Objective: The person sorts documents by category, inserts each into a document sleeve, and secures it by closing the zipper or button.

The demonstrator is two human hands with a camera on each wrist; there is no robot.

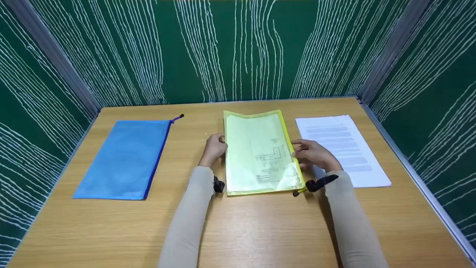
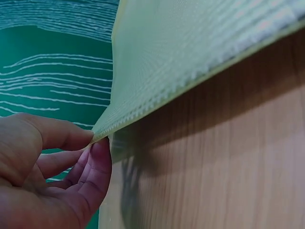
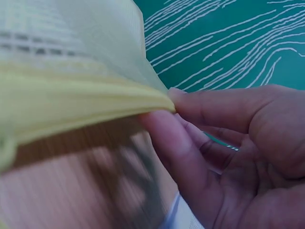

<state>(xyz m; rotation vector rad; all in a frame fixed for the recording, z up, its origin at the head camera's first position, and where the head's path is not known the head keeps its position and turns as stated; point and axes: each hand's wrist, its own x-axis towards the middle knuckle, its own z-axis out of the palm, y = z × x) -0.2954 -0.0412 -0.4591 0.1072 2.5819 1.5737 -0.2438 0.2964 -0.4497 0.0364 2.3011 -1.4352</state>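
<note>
A translucent yellow zip folder (image 1: 256,149) with printed paper inside is held between both hands in the middle of the table. My left hand (image 1: 214,148) pinches its left edge between thumb and fingers; in the left wrist view that edge is raised off the wood, with shadow under it. On the other side, my right hand (image 1: 316,154) pinches the yellow zipper edge (image 3: 86,107), which is lifted too in the right wrist view. The zipper pull (image 1: 296,193) hangs at the folder's near right corner.
On the left of the wooden table (image 1: 238,230) lies a blue zip folder (image 1: 119,160), its dark pull pointing to the back. A stack of printed paper (image 1: 344,149) lies at the right, partly behind my right hand. Green panels (image 1: 230,52) with white lines enclose the table.
</note>
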